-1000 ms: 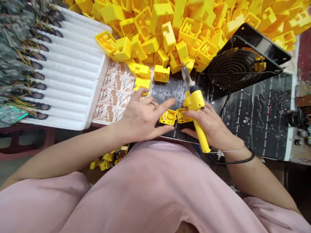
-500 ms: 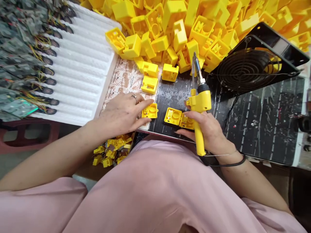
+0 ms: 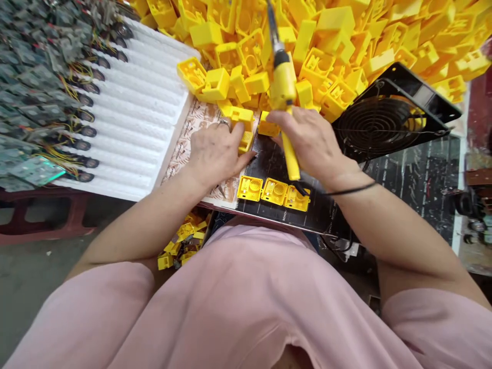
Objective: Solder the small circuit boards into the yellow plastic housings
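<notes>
My right hand [image 3: 311, 143] is closed round the yellow handle of a soldering iron [image 3: 283, 84], its metal tip pointing away over the heap. Just beyond the fingers of that hand sits a small yellow plastic case [image 3: 268, 124]; whether they touch it I cannot tell. My left hand [image 3: 217, 151] has thumb and fingers round another yellow plastic case [image 3: 246, 142], partly hidden by the fingers. A further yellow case [image 3: 243, 118] stands right behind it. Near the table's front edge, three yellow case parts lie in a row, insides up: a left one [image 3: 250, 188], a middle one [image 3: 274, 191] and a right one [image 3: 296, 199].
Yellow cases [image 3: 330, 31] are heaped along the back. A black fan [image 3: 388, 118] stands at the right. At the left, a white ribbed foam tray [image 3: 142, 102] bears many wired grey parts [image 3: 46, 87]. Below the table edge is a pile of yellow pieces [image 3: 184, 238].
Both hands have moved away from the front cases, toward the back of the table. The left let go of its case, now beside the other two. The soldering iron moved up and left with my right hand.
</notes>
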### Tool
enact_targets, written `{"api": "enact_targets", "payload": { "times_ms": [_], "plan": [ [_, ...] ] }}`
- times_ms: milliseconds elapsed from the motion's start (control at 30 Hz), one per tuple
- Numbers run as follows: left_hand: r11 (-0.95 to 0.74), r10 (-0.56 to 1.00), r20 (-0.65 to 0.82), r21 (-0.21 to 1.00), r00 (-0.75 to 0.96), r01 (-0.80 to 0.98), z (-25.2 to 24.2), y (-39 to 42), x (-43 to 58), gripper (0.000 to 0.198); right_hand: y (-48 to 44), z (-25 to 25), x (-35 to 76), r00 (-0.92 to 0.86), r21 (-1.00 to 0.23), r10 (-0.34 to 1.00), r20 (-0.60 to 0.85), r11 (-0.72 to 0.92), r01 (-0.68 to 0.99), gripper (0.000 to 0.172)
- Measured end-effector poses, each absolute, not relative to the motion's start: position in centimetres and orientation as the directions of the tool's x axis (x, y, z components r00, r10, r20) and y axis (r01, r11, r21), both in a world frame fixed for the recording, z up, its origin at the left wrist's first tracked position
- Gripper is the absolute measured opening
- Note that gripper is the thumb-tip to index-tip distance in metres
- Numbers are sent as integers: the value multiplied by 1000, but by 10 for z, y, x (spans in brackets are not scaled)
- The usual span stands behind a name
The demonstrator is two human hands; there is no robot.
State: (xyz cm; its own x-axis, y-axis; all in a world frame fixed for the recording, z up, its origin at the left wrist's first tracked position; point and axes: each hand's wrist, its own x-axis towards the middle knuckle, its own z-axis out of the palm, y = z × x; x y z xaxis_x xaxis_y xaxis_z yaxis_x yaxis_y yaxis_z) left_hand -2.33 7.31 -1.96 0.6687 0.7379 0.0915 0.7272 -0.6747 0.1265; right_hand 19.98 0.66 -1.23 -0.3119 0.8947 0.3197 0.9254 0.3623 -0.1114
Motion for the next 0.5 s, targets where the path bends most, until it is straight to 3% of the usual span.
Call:
{"api": "enact_targets", "payload": {
  "times_ms": [100,233,300,367,500],
  "plan": [
    [-668,736,66,227,673,708,-16,79,-23,48,32,-27,192,-281,-61,918,279,309,949,48],
    [-583,695,-104,499,712,641,-8,89,-22,43,6,-33,197,-242,-48,927,288,266,963,31],
    [-563,666,-133,556,734,611,-11,91,-14,46,-19,-32,204,-222,-43,926,305,246,968,30],
    [-588,677,-111,513,727,626,-16,89,-5,50,-43,-28,212,-224,0,920,321,237,972,31],
    [-680,711,32,289,703,674,-18,86,-3,53,-71,-15,224,-250,120,902,350,222,968,34]
  ]
}}
